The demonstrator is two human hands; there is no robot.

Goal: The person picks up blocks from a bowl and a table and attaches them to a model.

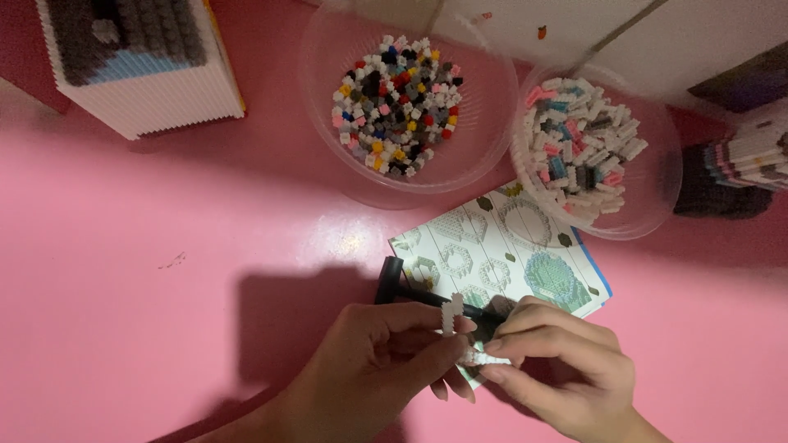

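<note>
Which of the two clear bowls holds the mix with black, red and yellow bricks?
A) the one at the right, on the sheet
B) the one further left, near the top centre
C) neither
B: the left bowl holds black, red, yellow and grey bricks, while the right bowl holds mostly white, pink and blue ones.

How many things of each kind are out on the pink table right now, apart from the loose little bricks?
Clear bowls of small bricks: 2
Built brick models: 2, one white block and one partly in view at the right edge
Instruction sheet: 1
Black tool: 1
White brick pieces held in the fingers: 2
Total: 8
</note>
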